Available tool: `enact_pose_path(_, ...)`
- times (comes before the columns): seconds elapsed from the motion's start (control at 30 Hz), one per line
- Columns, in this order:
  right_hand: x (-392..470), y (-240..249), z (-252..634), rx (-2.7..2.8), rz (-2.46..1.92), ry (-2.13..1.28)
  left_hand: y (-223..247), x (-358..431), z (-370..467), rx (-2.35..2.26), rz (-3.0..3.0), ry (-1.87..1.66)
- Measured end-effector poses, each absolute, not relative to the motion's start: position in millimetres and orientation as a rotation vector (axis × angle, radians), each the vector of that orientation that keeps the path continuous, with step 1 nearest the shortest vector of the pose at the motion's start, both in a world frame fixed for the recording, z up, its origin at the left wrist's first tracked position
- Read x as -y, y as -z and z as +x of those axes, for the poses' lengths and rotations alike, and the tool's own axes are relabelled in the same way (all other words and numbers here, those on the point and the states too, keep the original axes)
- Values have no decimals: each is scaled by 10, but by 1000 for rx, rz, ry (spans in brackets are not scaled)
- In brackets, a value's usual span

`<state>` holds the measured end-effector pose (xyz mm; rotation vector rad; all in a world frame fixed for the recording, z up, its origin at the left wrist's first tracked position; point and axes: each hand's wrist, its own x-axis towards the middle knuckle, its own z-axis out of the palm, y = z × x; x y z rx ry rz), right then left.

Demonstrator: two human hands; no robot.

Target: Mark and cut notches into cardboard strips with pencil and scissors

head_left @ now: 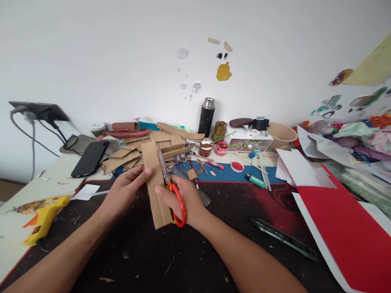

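Observation:
A long strip of brown cardboard (154, 183) is held tilted above the dark mat. My left hand (126, 189) pinches its left edge between thumb and fingers. My right hand (186, 199) is closed on red-handled scissors (182, 209), with its thumb resting on the lower part of the cardboard. The metal blades point up and away, along the strip's right edge. Whether they bite into the cardboard cannot be made out.
A yellow glue gun (45, 219) lies at the left, below a black phone (90, 158). Cardboard scraps (122, 158) are piled behind my hands, near a black flask (207, 118). A utility knife (284, 238) and red paper (345, 228) lie at the right.

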<state>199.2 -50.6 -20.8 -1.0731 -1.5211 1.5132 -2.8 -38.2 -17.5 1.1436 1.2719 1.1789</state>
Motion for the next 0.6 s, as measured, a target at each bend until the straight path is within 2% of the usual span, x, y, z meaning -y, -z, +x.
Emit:
enact_pose_path(0.2, 496, 248, 1972, 1450, -943, -1581, 130, 377, 33, -1222, 952, -1290)
enact_pose_path(0.37, 491, 211, 1960, 1331, -844, -1812, 87, 350, 29, -1190, 806, -1465)
enact_pose_path(0.6, 527, 166, 1972, 1410, -756, -1904, 17, 341, 28, -1183, 758, -1550)
